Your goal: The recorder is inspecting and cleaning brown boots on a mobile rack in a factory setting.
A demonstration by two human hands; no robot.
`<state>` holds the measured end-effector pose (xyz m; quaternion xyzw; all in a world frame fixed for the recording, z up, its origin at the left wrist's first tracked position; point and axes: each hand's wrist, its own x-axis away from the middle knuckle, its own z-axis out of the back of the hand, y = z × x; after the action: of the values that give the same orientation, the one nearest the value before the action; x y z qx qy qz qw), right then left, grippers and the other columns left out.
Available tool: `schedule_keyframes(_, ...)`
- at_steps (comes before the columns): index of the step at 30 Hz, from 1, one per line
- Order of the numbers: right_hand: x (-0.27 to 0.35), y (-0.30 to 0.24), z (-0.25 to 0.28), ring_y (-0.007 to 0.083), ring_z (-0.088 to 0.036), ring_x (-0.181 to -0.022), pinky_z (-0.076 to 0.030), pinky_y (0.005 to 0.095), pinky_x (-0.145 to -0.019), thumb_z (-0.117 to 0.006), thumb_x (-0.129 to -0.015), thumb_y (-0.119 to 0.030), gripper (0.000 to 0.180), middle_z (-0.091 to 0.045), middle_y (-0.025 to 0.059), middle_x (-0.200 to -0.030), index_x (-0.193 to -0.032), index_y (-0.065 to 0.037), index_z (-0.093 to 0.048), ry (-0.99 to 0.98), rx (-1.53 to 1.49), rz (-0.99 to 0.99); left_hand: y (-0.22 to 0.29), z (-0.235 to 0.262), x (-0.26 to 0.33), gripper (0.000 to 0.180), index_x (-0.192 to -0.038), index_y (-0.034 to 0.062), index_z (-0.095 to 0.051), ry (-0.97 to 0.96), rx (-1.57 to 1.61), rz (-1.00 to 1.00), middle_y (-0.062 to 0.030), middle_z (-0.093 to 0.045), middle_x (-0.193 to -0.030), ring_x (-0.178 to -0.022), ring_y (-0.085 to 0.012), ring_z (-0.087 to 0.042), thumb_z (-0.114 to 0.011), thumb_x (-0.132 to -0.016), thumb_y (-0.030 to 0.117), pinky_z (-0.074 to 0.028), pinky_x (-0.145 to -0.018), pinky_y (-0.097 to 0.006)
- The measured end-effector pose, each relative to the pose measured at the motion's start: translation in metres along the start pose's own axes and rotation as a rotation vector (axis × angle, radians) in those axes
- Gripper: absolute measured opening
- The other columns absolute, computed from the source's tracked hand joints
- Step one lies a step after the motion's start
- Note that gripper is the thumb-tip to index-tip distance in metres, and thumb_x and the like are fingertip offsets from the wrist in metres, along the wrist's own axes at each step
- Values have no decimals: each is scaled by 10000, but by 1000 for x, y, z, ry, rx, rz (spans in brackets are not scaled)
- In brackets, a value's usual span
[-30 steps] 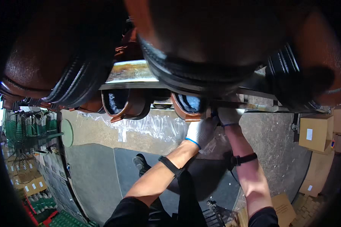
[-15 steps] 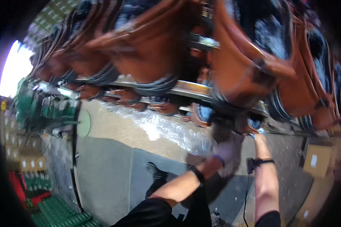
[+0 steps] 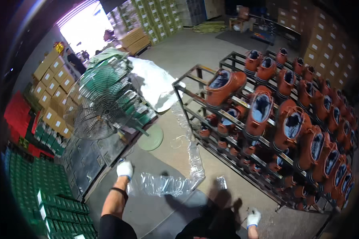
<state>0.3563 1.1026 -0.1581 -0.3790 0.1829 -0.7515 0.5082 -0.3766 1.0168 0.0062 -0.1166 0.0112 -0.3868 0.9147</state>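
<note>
Shoes [image 3: 226, 91] on rack [image 3: 182, 104], gloved left hand [image 3: 125, 169]

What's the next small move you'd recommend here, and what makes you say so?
Probably a short, high step over the clear plastic film. It lies in a bent band across the floor just ahead, where a foot might slip or snag. The gloved left hand and right hand are both low, apart from the brown shoes, so the footing seems the first concern.
</note>
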Motion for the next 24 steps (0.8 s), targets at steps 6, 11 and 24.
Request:
schedule_keyframes(6,-61,-363,-145,258,-711,-1135,-541,352,-1026,-646,-1061,-243,477,-751,159,-1268,-1461,13,-609,-445,-558,429,-11,155,-163,300,-985,87,-709,346,72,-163,-189,-747,-841,-789,-400,-744,-659,-998,382,-577,-720,-527)
schedule_keyframes(11,-170,-588,-250,243,-641,-1245,-495,452,-1089,-674,-1073,-364,536,-621,97,-1451,-1508,-82,-539,-621,-1632,-29,-18,190,-204,295,-942,111,-711,341,78,-331,-161,-744,-831,-743,-376,-741,-669,-997,397,-573,-667,-501)
schedule_keyframes(24,-161,-737,-307,223,-303,-439,-405,441,-566,-460,-1035,-269,509,-297,-5,-458,-564,-202,-281,86,-2222,-310,15,288,-501,332,-840,69,-761,338,298,-732,-204,-740,-832,-812,-414,-733,-817,-858,397,-570,-749,-520)
